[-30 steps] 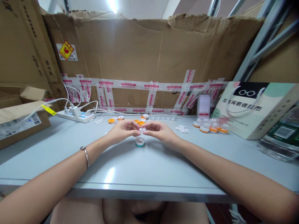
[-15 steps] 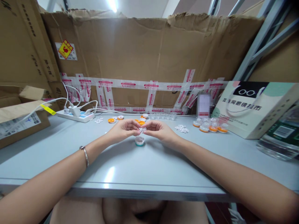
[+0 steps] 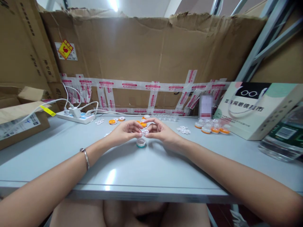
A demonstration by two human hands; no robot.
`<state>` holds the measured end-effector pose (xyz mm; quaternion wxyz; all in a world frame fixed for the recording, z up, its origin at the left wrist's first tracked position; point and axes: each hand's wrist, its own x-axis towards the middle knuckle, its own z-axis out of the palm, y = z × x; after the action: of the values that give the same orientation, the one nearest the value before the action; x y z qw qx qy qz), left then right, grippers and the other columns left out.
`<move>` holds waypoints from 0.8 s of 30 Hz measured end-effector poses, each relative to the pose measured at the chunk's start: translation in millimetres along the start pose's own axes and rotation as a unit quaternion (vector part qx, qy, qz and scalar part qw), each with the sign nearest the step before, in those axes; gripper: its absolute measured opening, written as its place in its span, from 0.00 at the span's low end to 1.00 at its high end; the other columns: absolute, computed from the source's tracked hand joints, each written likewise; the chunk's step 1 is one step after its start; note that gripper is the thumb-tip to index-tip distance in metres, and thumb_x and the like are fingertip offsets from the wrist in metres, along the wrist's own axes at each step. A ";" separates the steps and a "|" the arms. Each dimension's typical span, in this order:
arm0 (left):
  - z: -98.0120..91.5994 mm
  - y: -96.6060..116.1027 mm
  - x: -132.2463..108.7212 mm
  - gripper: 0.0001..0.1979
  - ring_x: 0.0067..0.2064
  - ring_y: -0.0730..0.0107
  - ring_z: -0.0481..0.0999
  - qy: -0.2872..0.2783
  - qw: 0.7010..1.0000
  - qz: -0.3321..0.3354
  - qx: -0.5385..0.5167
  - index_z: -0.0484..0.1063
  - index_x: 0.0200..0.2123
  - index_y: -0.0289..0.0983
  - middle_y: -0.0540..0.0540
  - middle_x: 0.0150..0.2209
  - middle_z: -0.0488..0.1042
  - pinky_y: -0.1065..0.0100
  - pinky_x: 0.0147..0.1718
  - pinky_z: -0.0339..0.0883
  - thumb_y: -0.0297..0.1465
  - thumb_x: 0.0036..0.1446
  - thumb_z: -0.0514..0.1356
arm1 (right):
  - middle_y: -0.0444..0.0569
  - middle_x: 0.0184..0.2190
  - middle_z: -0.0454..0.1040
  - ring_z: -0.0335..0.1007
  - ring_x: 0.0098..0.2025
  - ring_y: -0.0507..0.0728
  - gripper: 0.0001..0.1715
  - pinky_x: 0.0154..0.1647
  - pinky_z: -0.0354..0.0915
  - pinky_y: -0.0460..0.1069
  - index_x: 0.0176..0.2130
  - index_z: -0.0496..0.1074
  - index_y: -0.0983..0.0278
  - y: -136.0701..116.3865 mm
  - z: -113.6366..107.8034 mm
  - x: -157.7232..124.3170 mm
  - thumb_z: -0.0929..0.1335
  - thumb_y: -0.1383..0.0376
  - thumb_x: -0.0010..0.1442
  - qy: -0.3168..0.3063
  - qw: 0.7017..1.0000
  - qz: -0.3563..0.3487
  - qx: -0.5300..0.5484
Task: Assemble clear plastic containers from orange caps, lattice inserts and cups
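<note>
Between my two hands is a small white plastic piece with holes [image 3: 145, 132], pinched by the fingertips of both. My left hand [image 3: 126, 130] is closed on its left side, thumb below and fingers curled above. My right hand [image 3: 161, 132] pinches the right side, its index finger raised and the other fingers bent. A small round clear container with a teal base [image 3: 141, 143] stands on the table just below the fingertips. Orange and white round parts [image 3: 143, 125] lie behind the hands, partly hidden by them.
White small pieces [image 3: 183, 130] lie in a pile to the right. Clear-topped orange containers [image 3: 215, 130] stand by a phone [image 3: 206, 106], paper bag [image 3: 251, 110] and large bottle [image 3: 284, 135]. At left are a power strip [image 3: 78, 117] and open carton [image 3: 23, 121].
My right index finger has lifted away from the left fingertips. The white piece has turned slightly between the fingers and shows its round outline more plainly.
</note>
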<state>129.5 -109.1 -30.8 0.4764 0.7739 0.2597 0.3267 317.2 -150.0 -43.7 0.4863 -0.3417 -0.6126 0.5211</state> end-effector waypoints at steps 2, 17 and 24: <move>0.2 0.3 -0.3 0.12 0.32 0.72 0.74 -0.001 1.000 0.006 0.006 0.69 0.33 0.33 0.48 0.28 0.73 0.67 0.35 0.68 0.27 0.43 0.65 | 0.37 0.24 0.70 0.69 0.30 0.49 0.26 0.39 0.62 0.48 0.42 0.65 0.60 1.3 -0.3 -0.1 0.73 0.71 0.42 -0.002 1.000 0.005 0.007; 3.4 -0.5 -5.0 0.12 0.30 0.73 0.71 0.007 0.959 0.180 0.221 0.73 0.40 0.35 0.48 0.29 0.74 0.70 0.32 0.68 0.31 0.49 0.63 | 0.36 0.23 0.72 0.70 0.28 0.49 0.25 0.41 0.62 0.50 0.37 0.64 0.60 0.6 4.4 0.0 0.75 0.68 0.39 0.014 0.998 0.026 0.064; 7.5 7.2 -7.0 0.06 0.30 0.73 0.70 0.054 0.937 0.219 0.266 0.71 0.36 0.34 0.45 0.32 0.74 0.71 0.31 0.67 0.29 0.55 0.58 | 0.41 0.29 0.75 0.72 0.35 0.50 0.18 0.46 0.63 0.51 0.32 0.69 0.62 -8.3 10.3 -1.4 0.76 0.66 0.40 0.034 0.992 0.044 0.113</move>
<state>131.2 -121.3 -28.6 0.1550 0.8912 0.1867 0.3831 308.6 -156.3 -35.8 0.5188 -0.3283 -0.5175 0.5960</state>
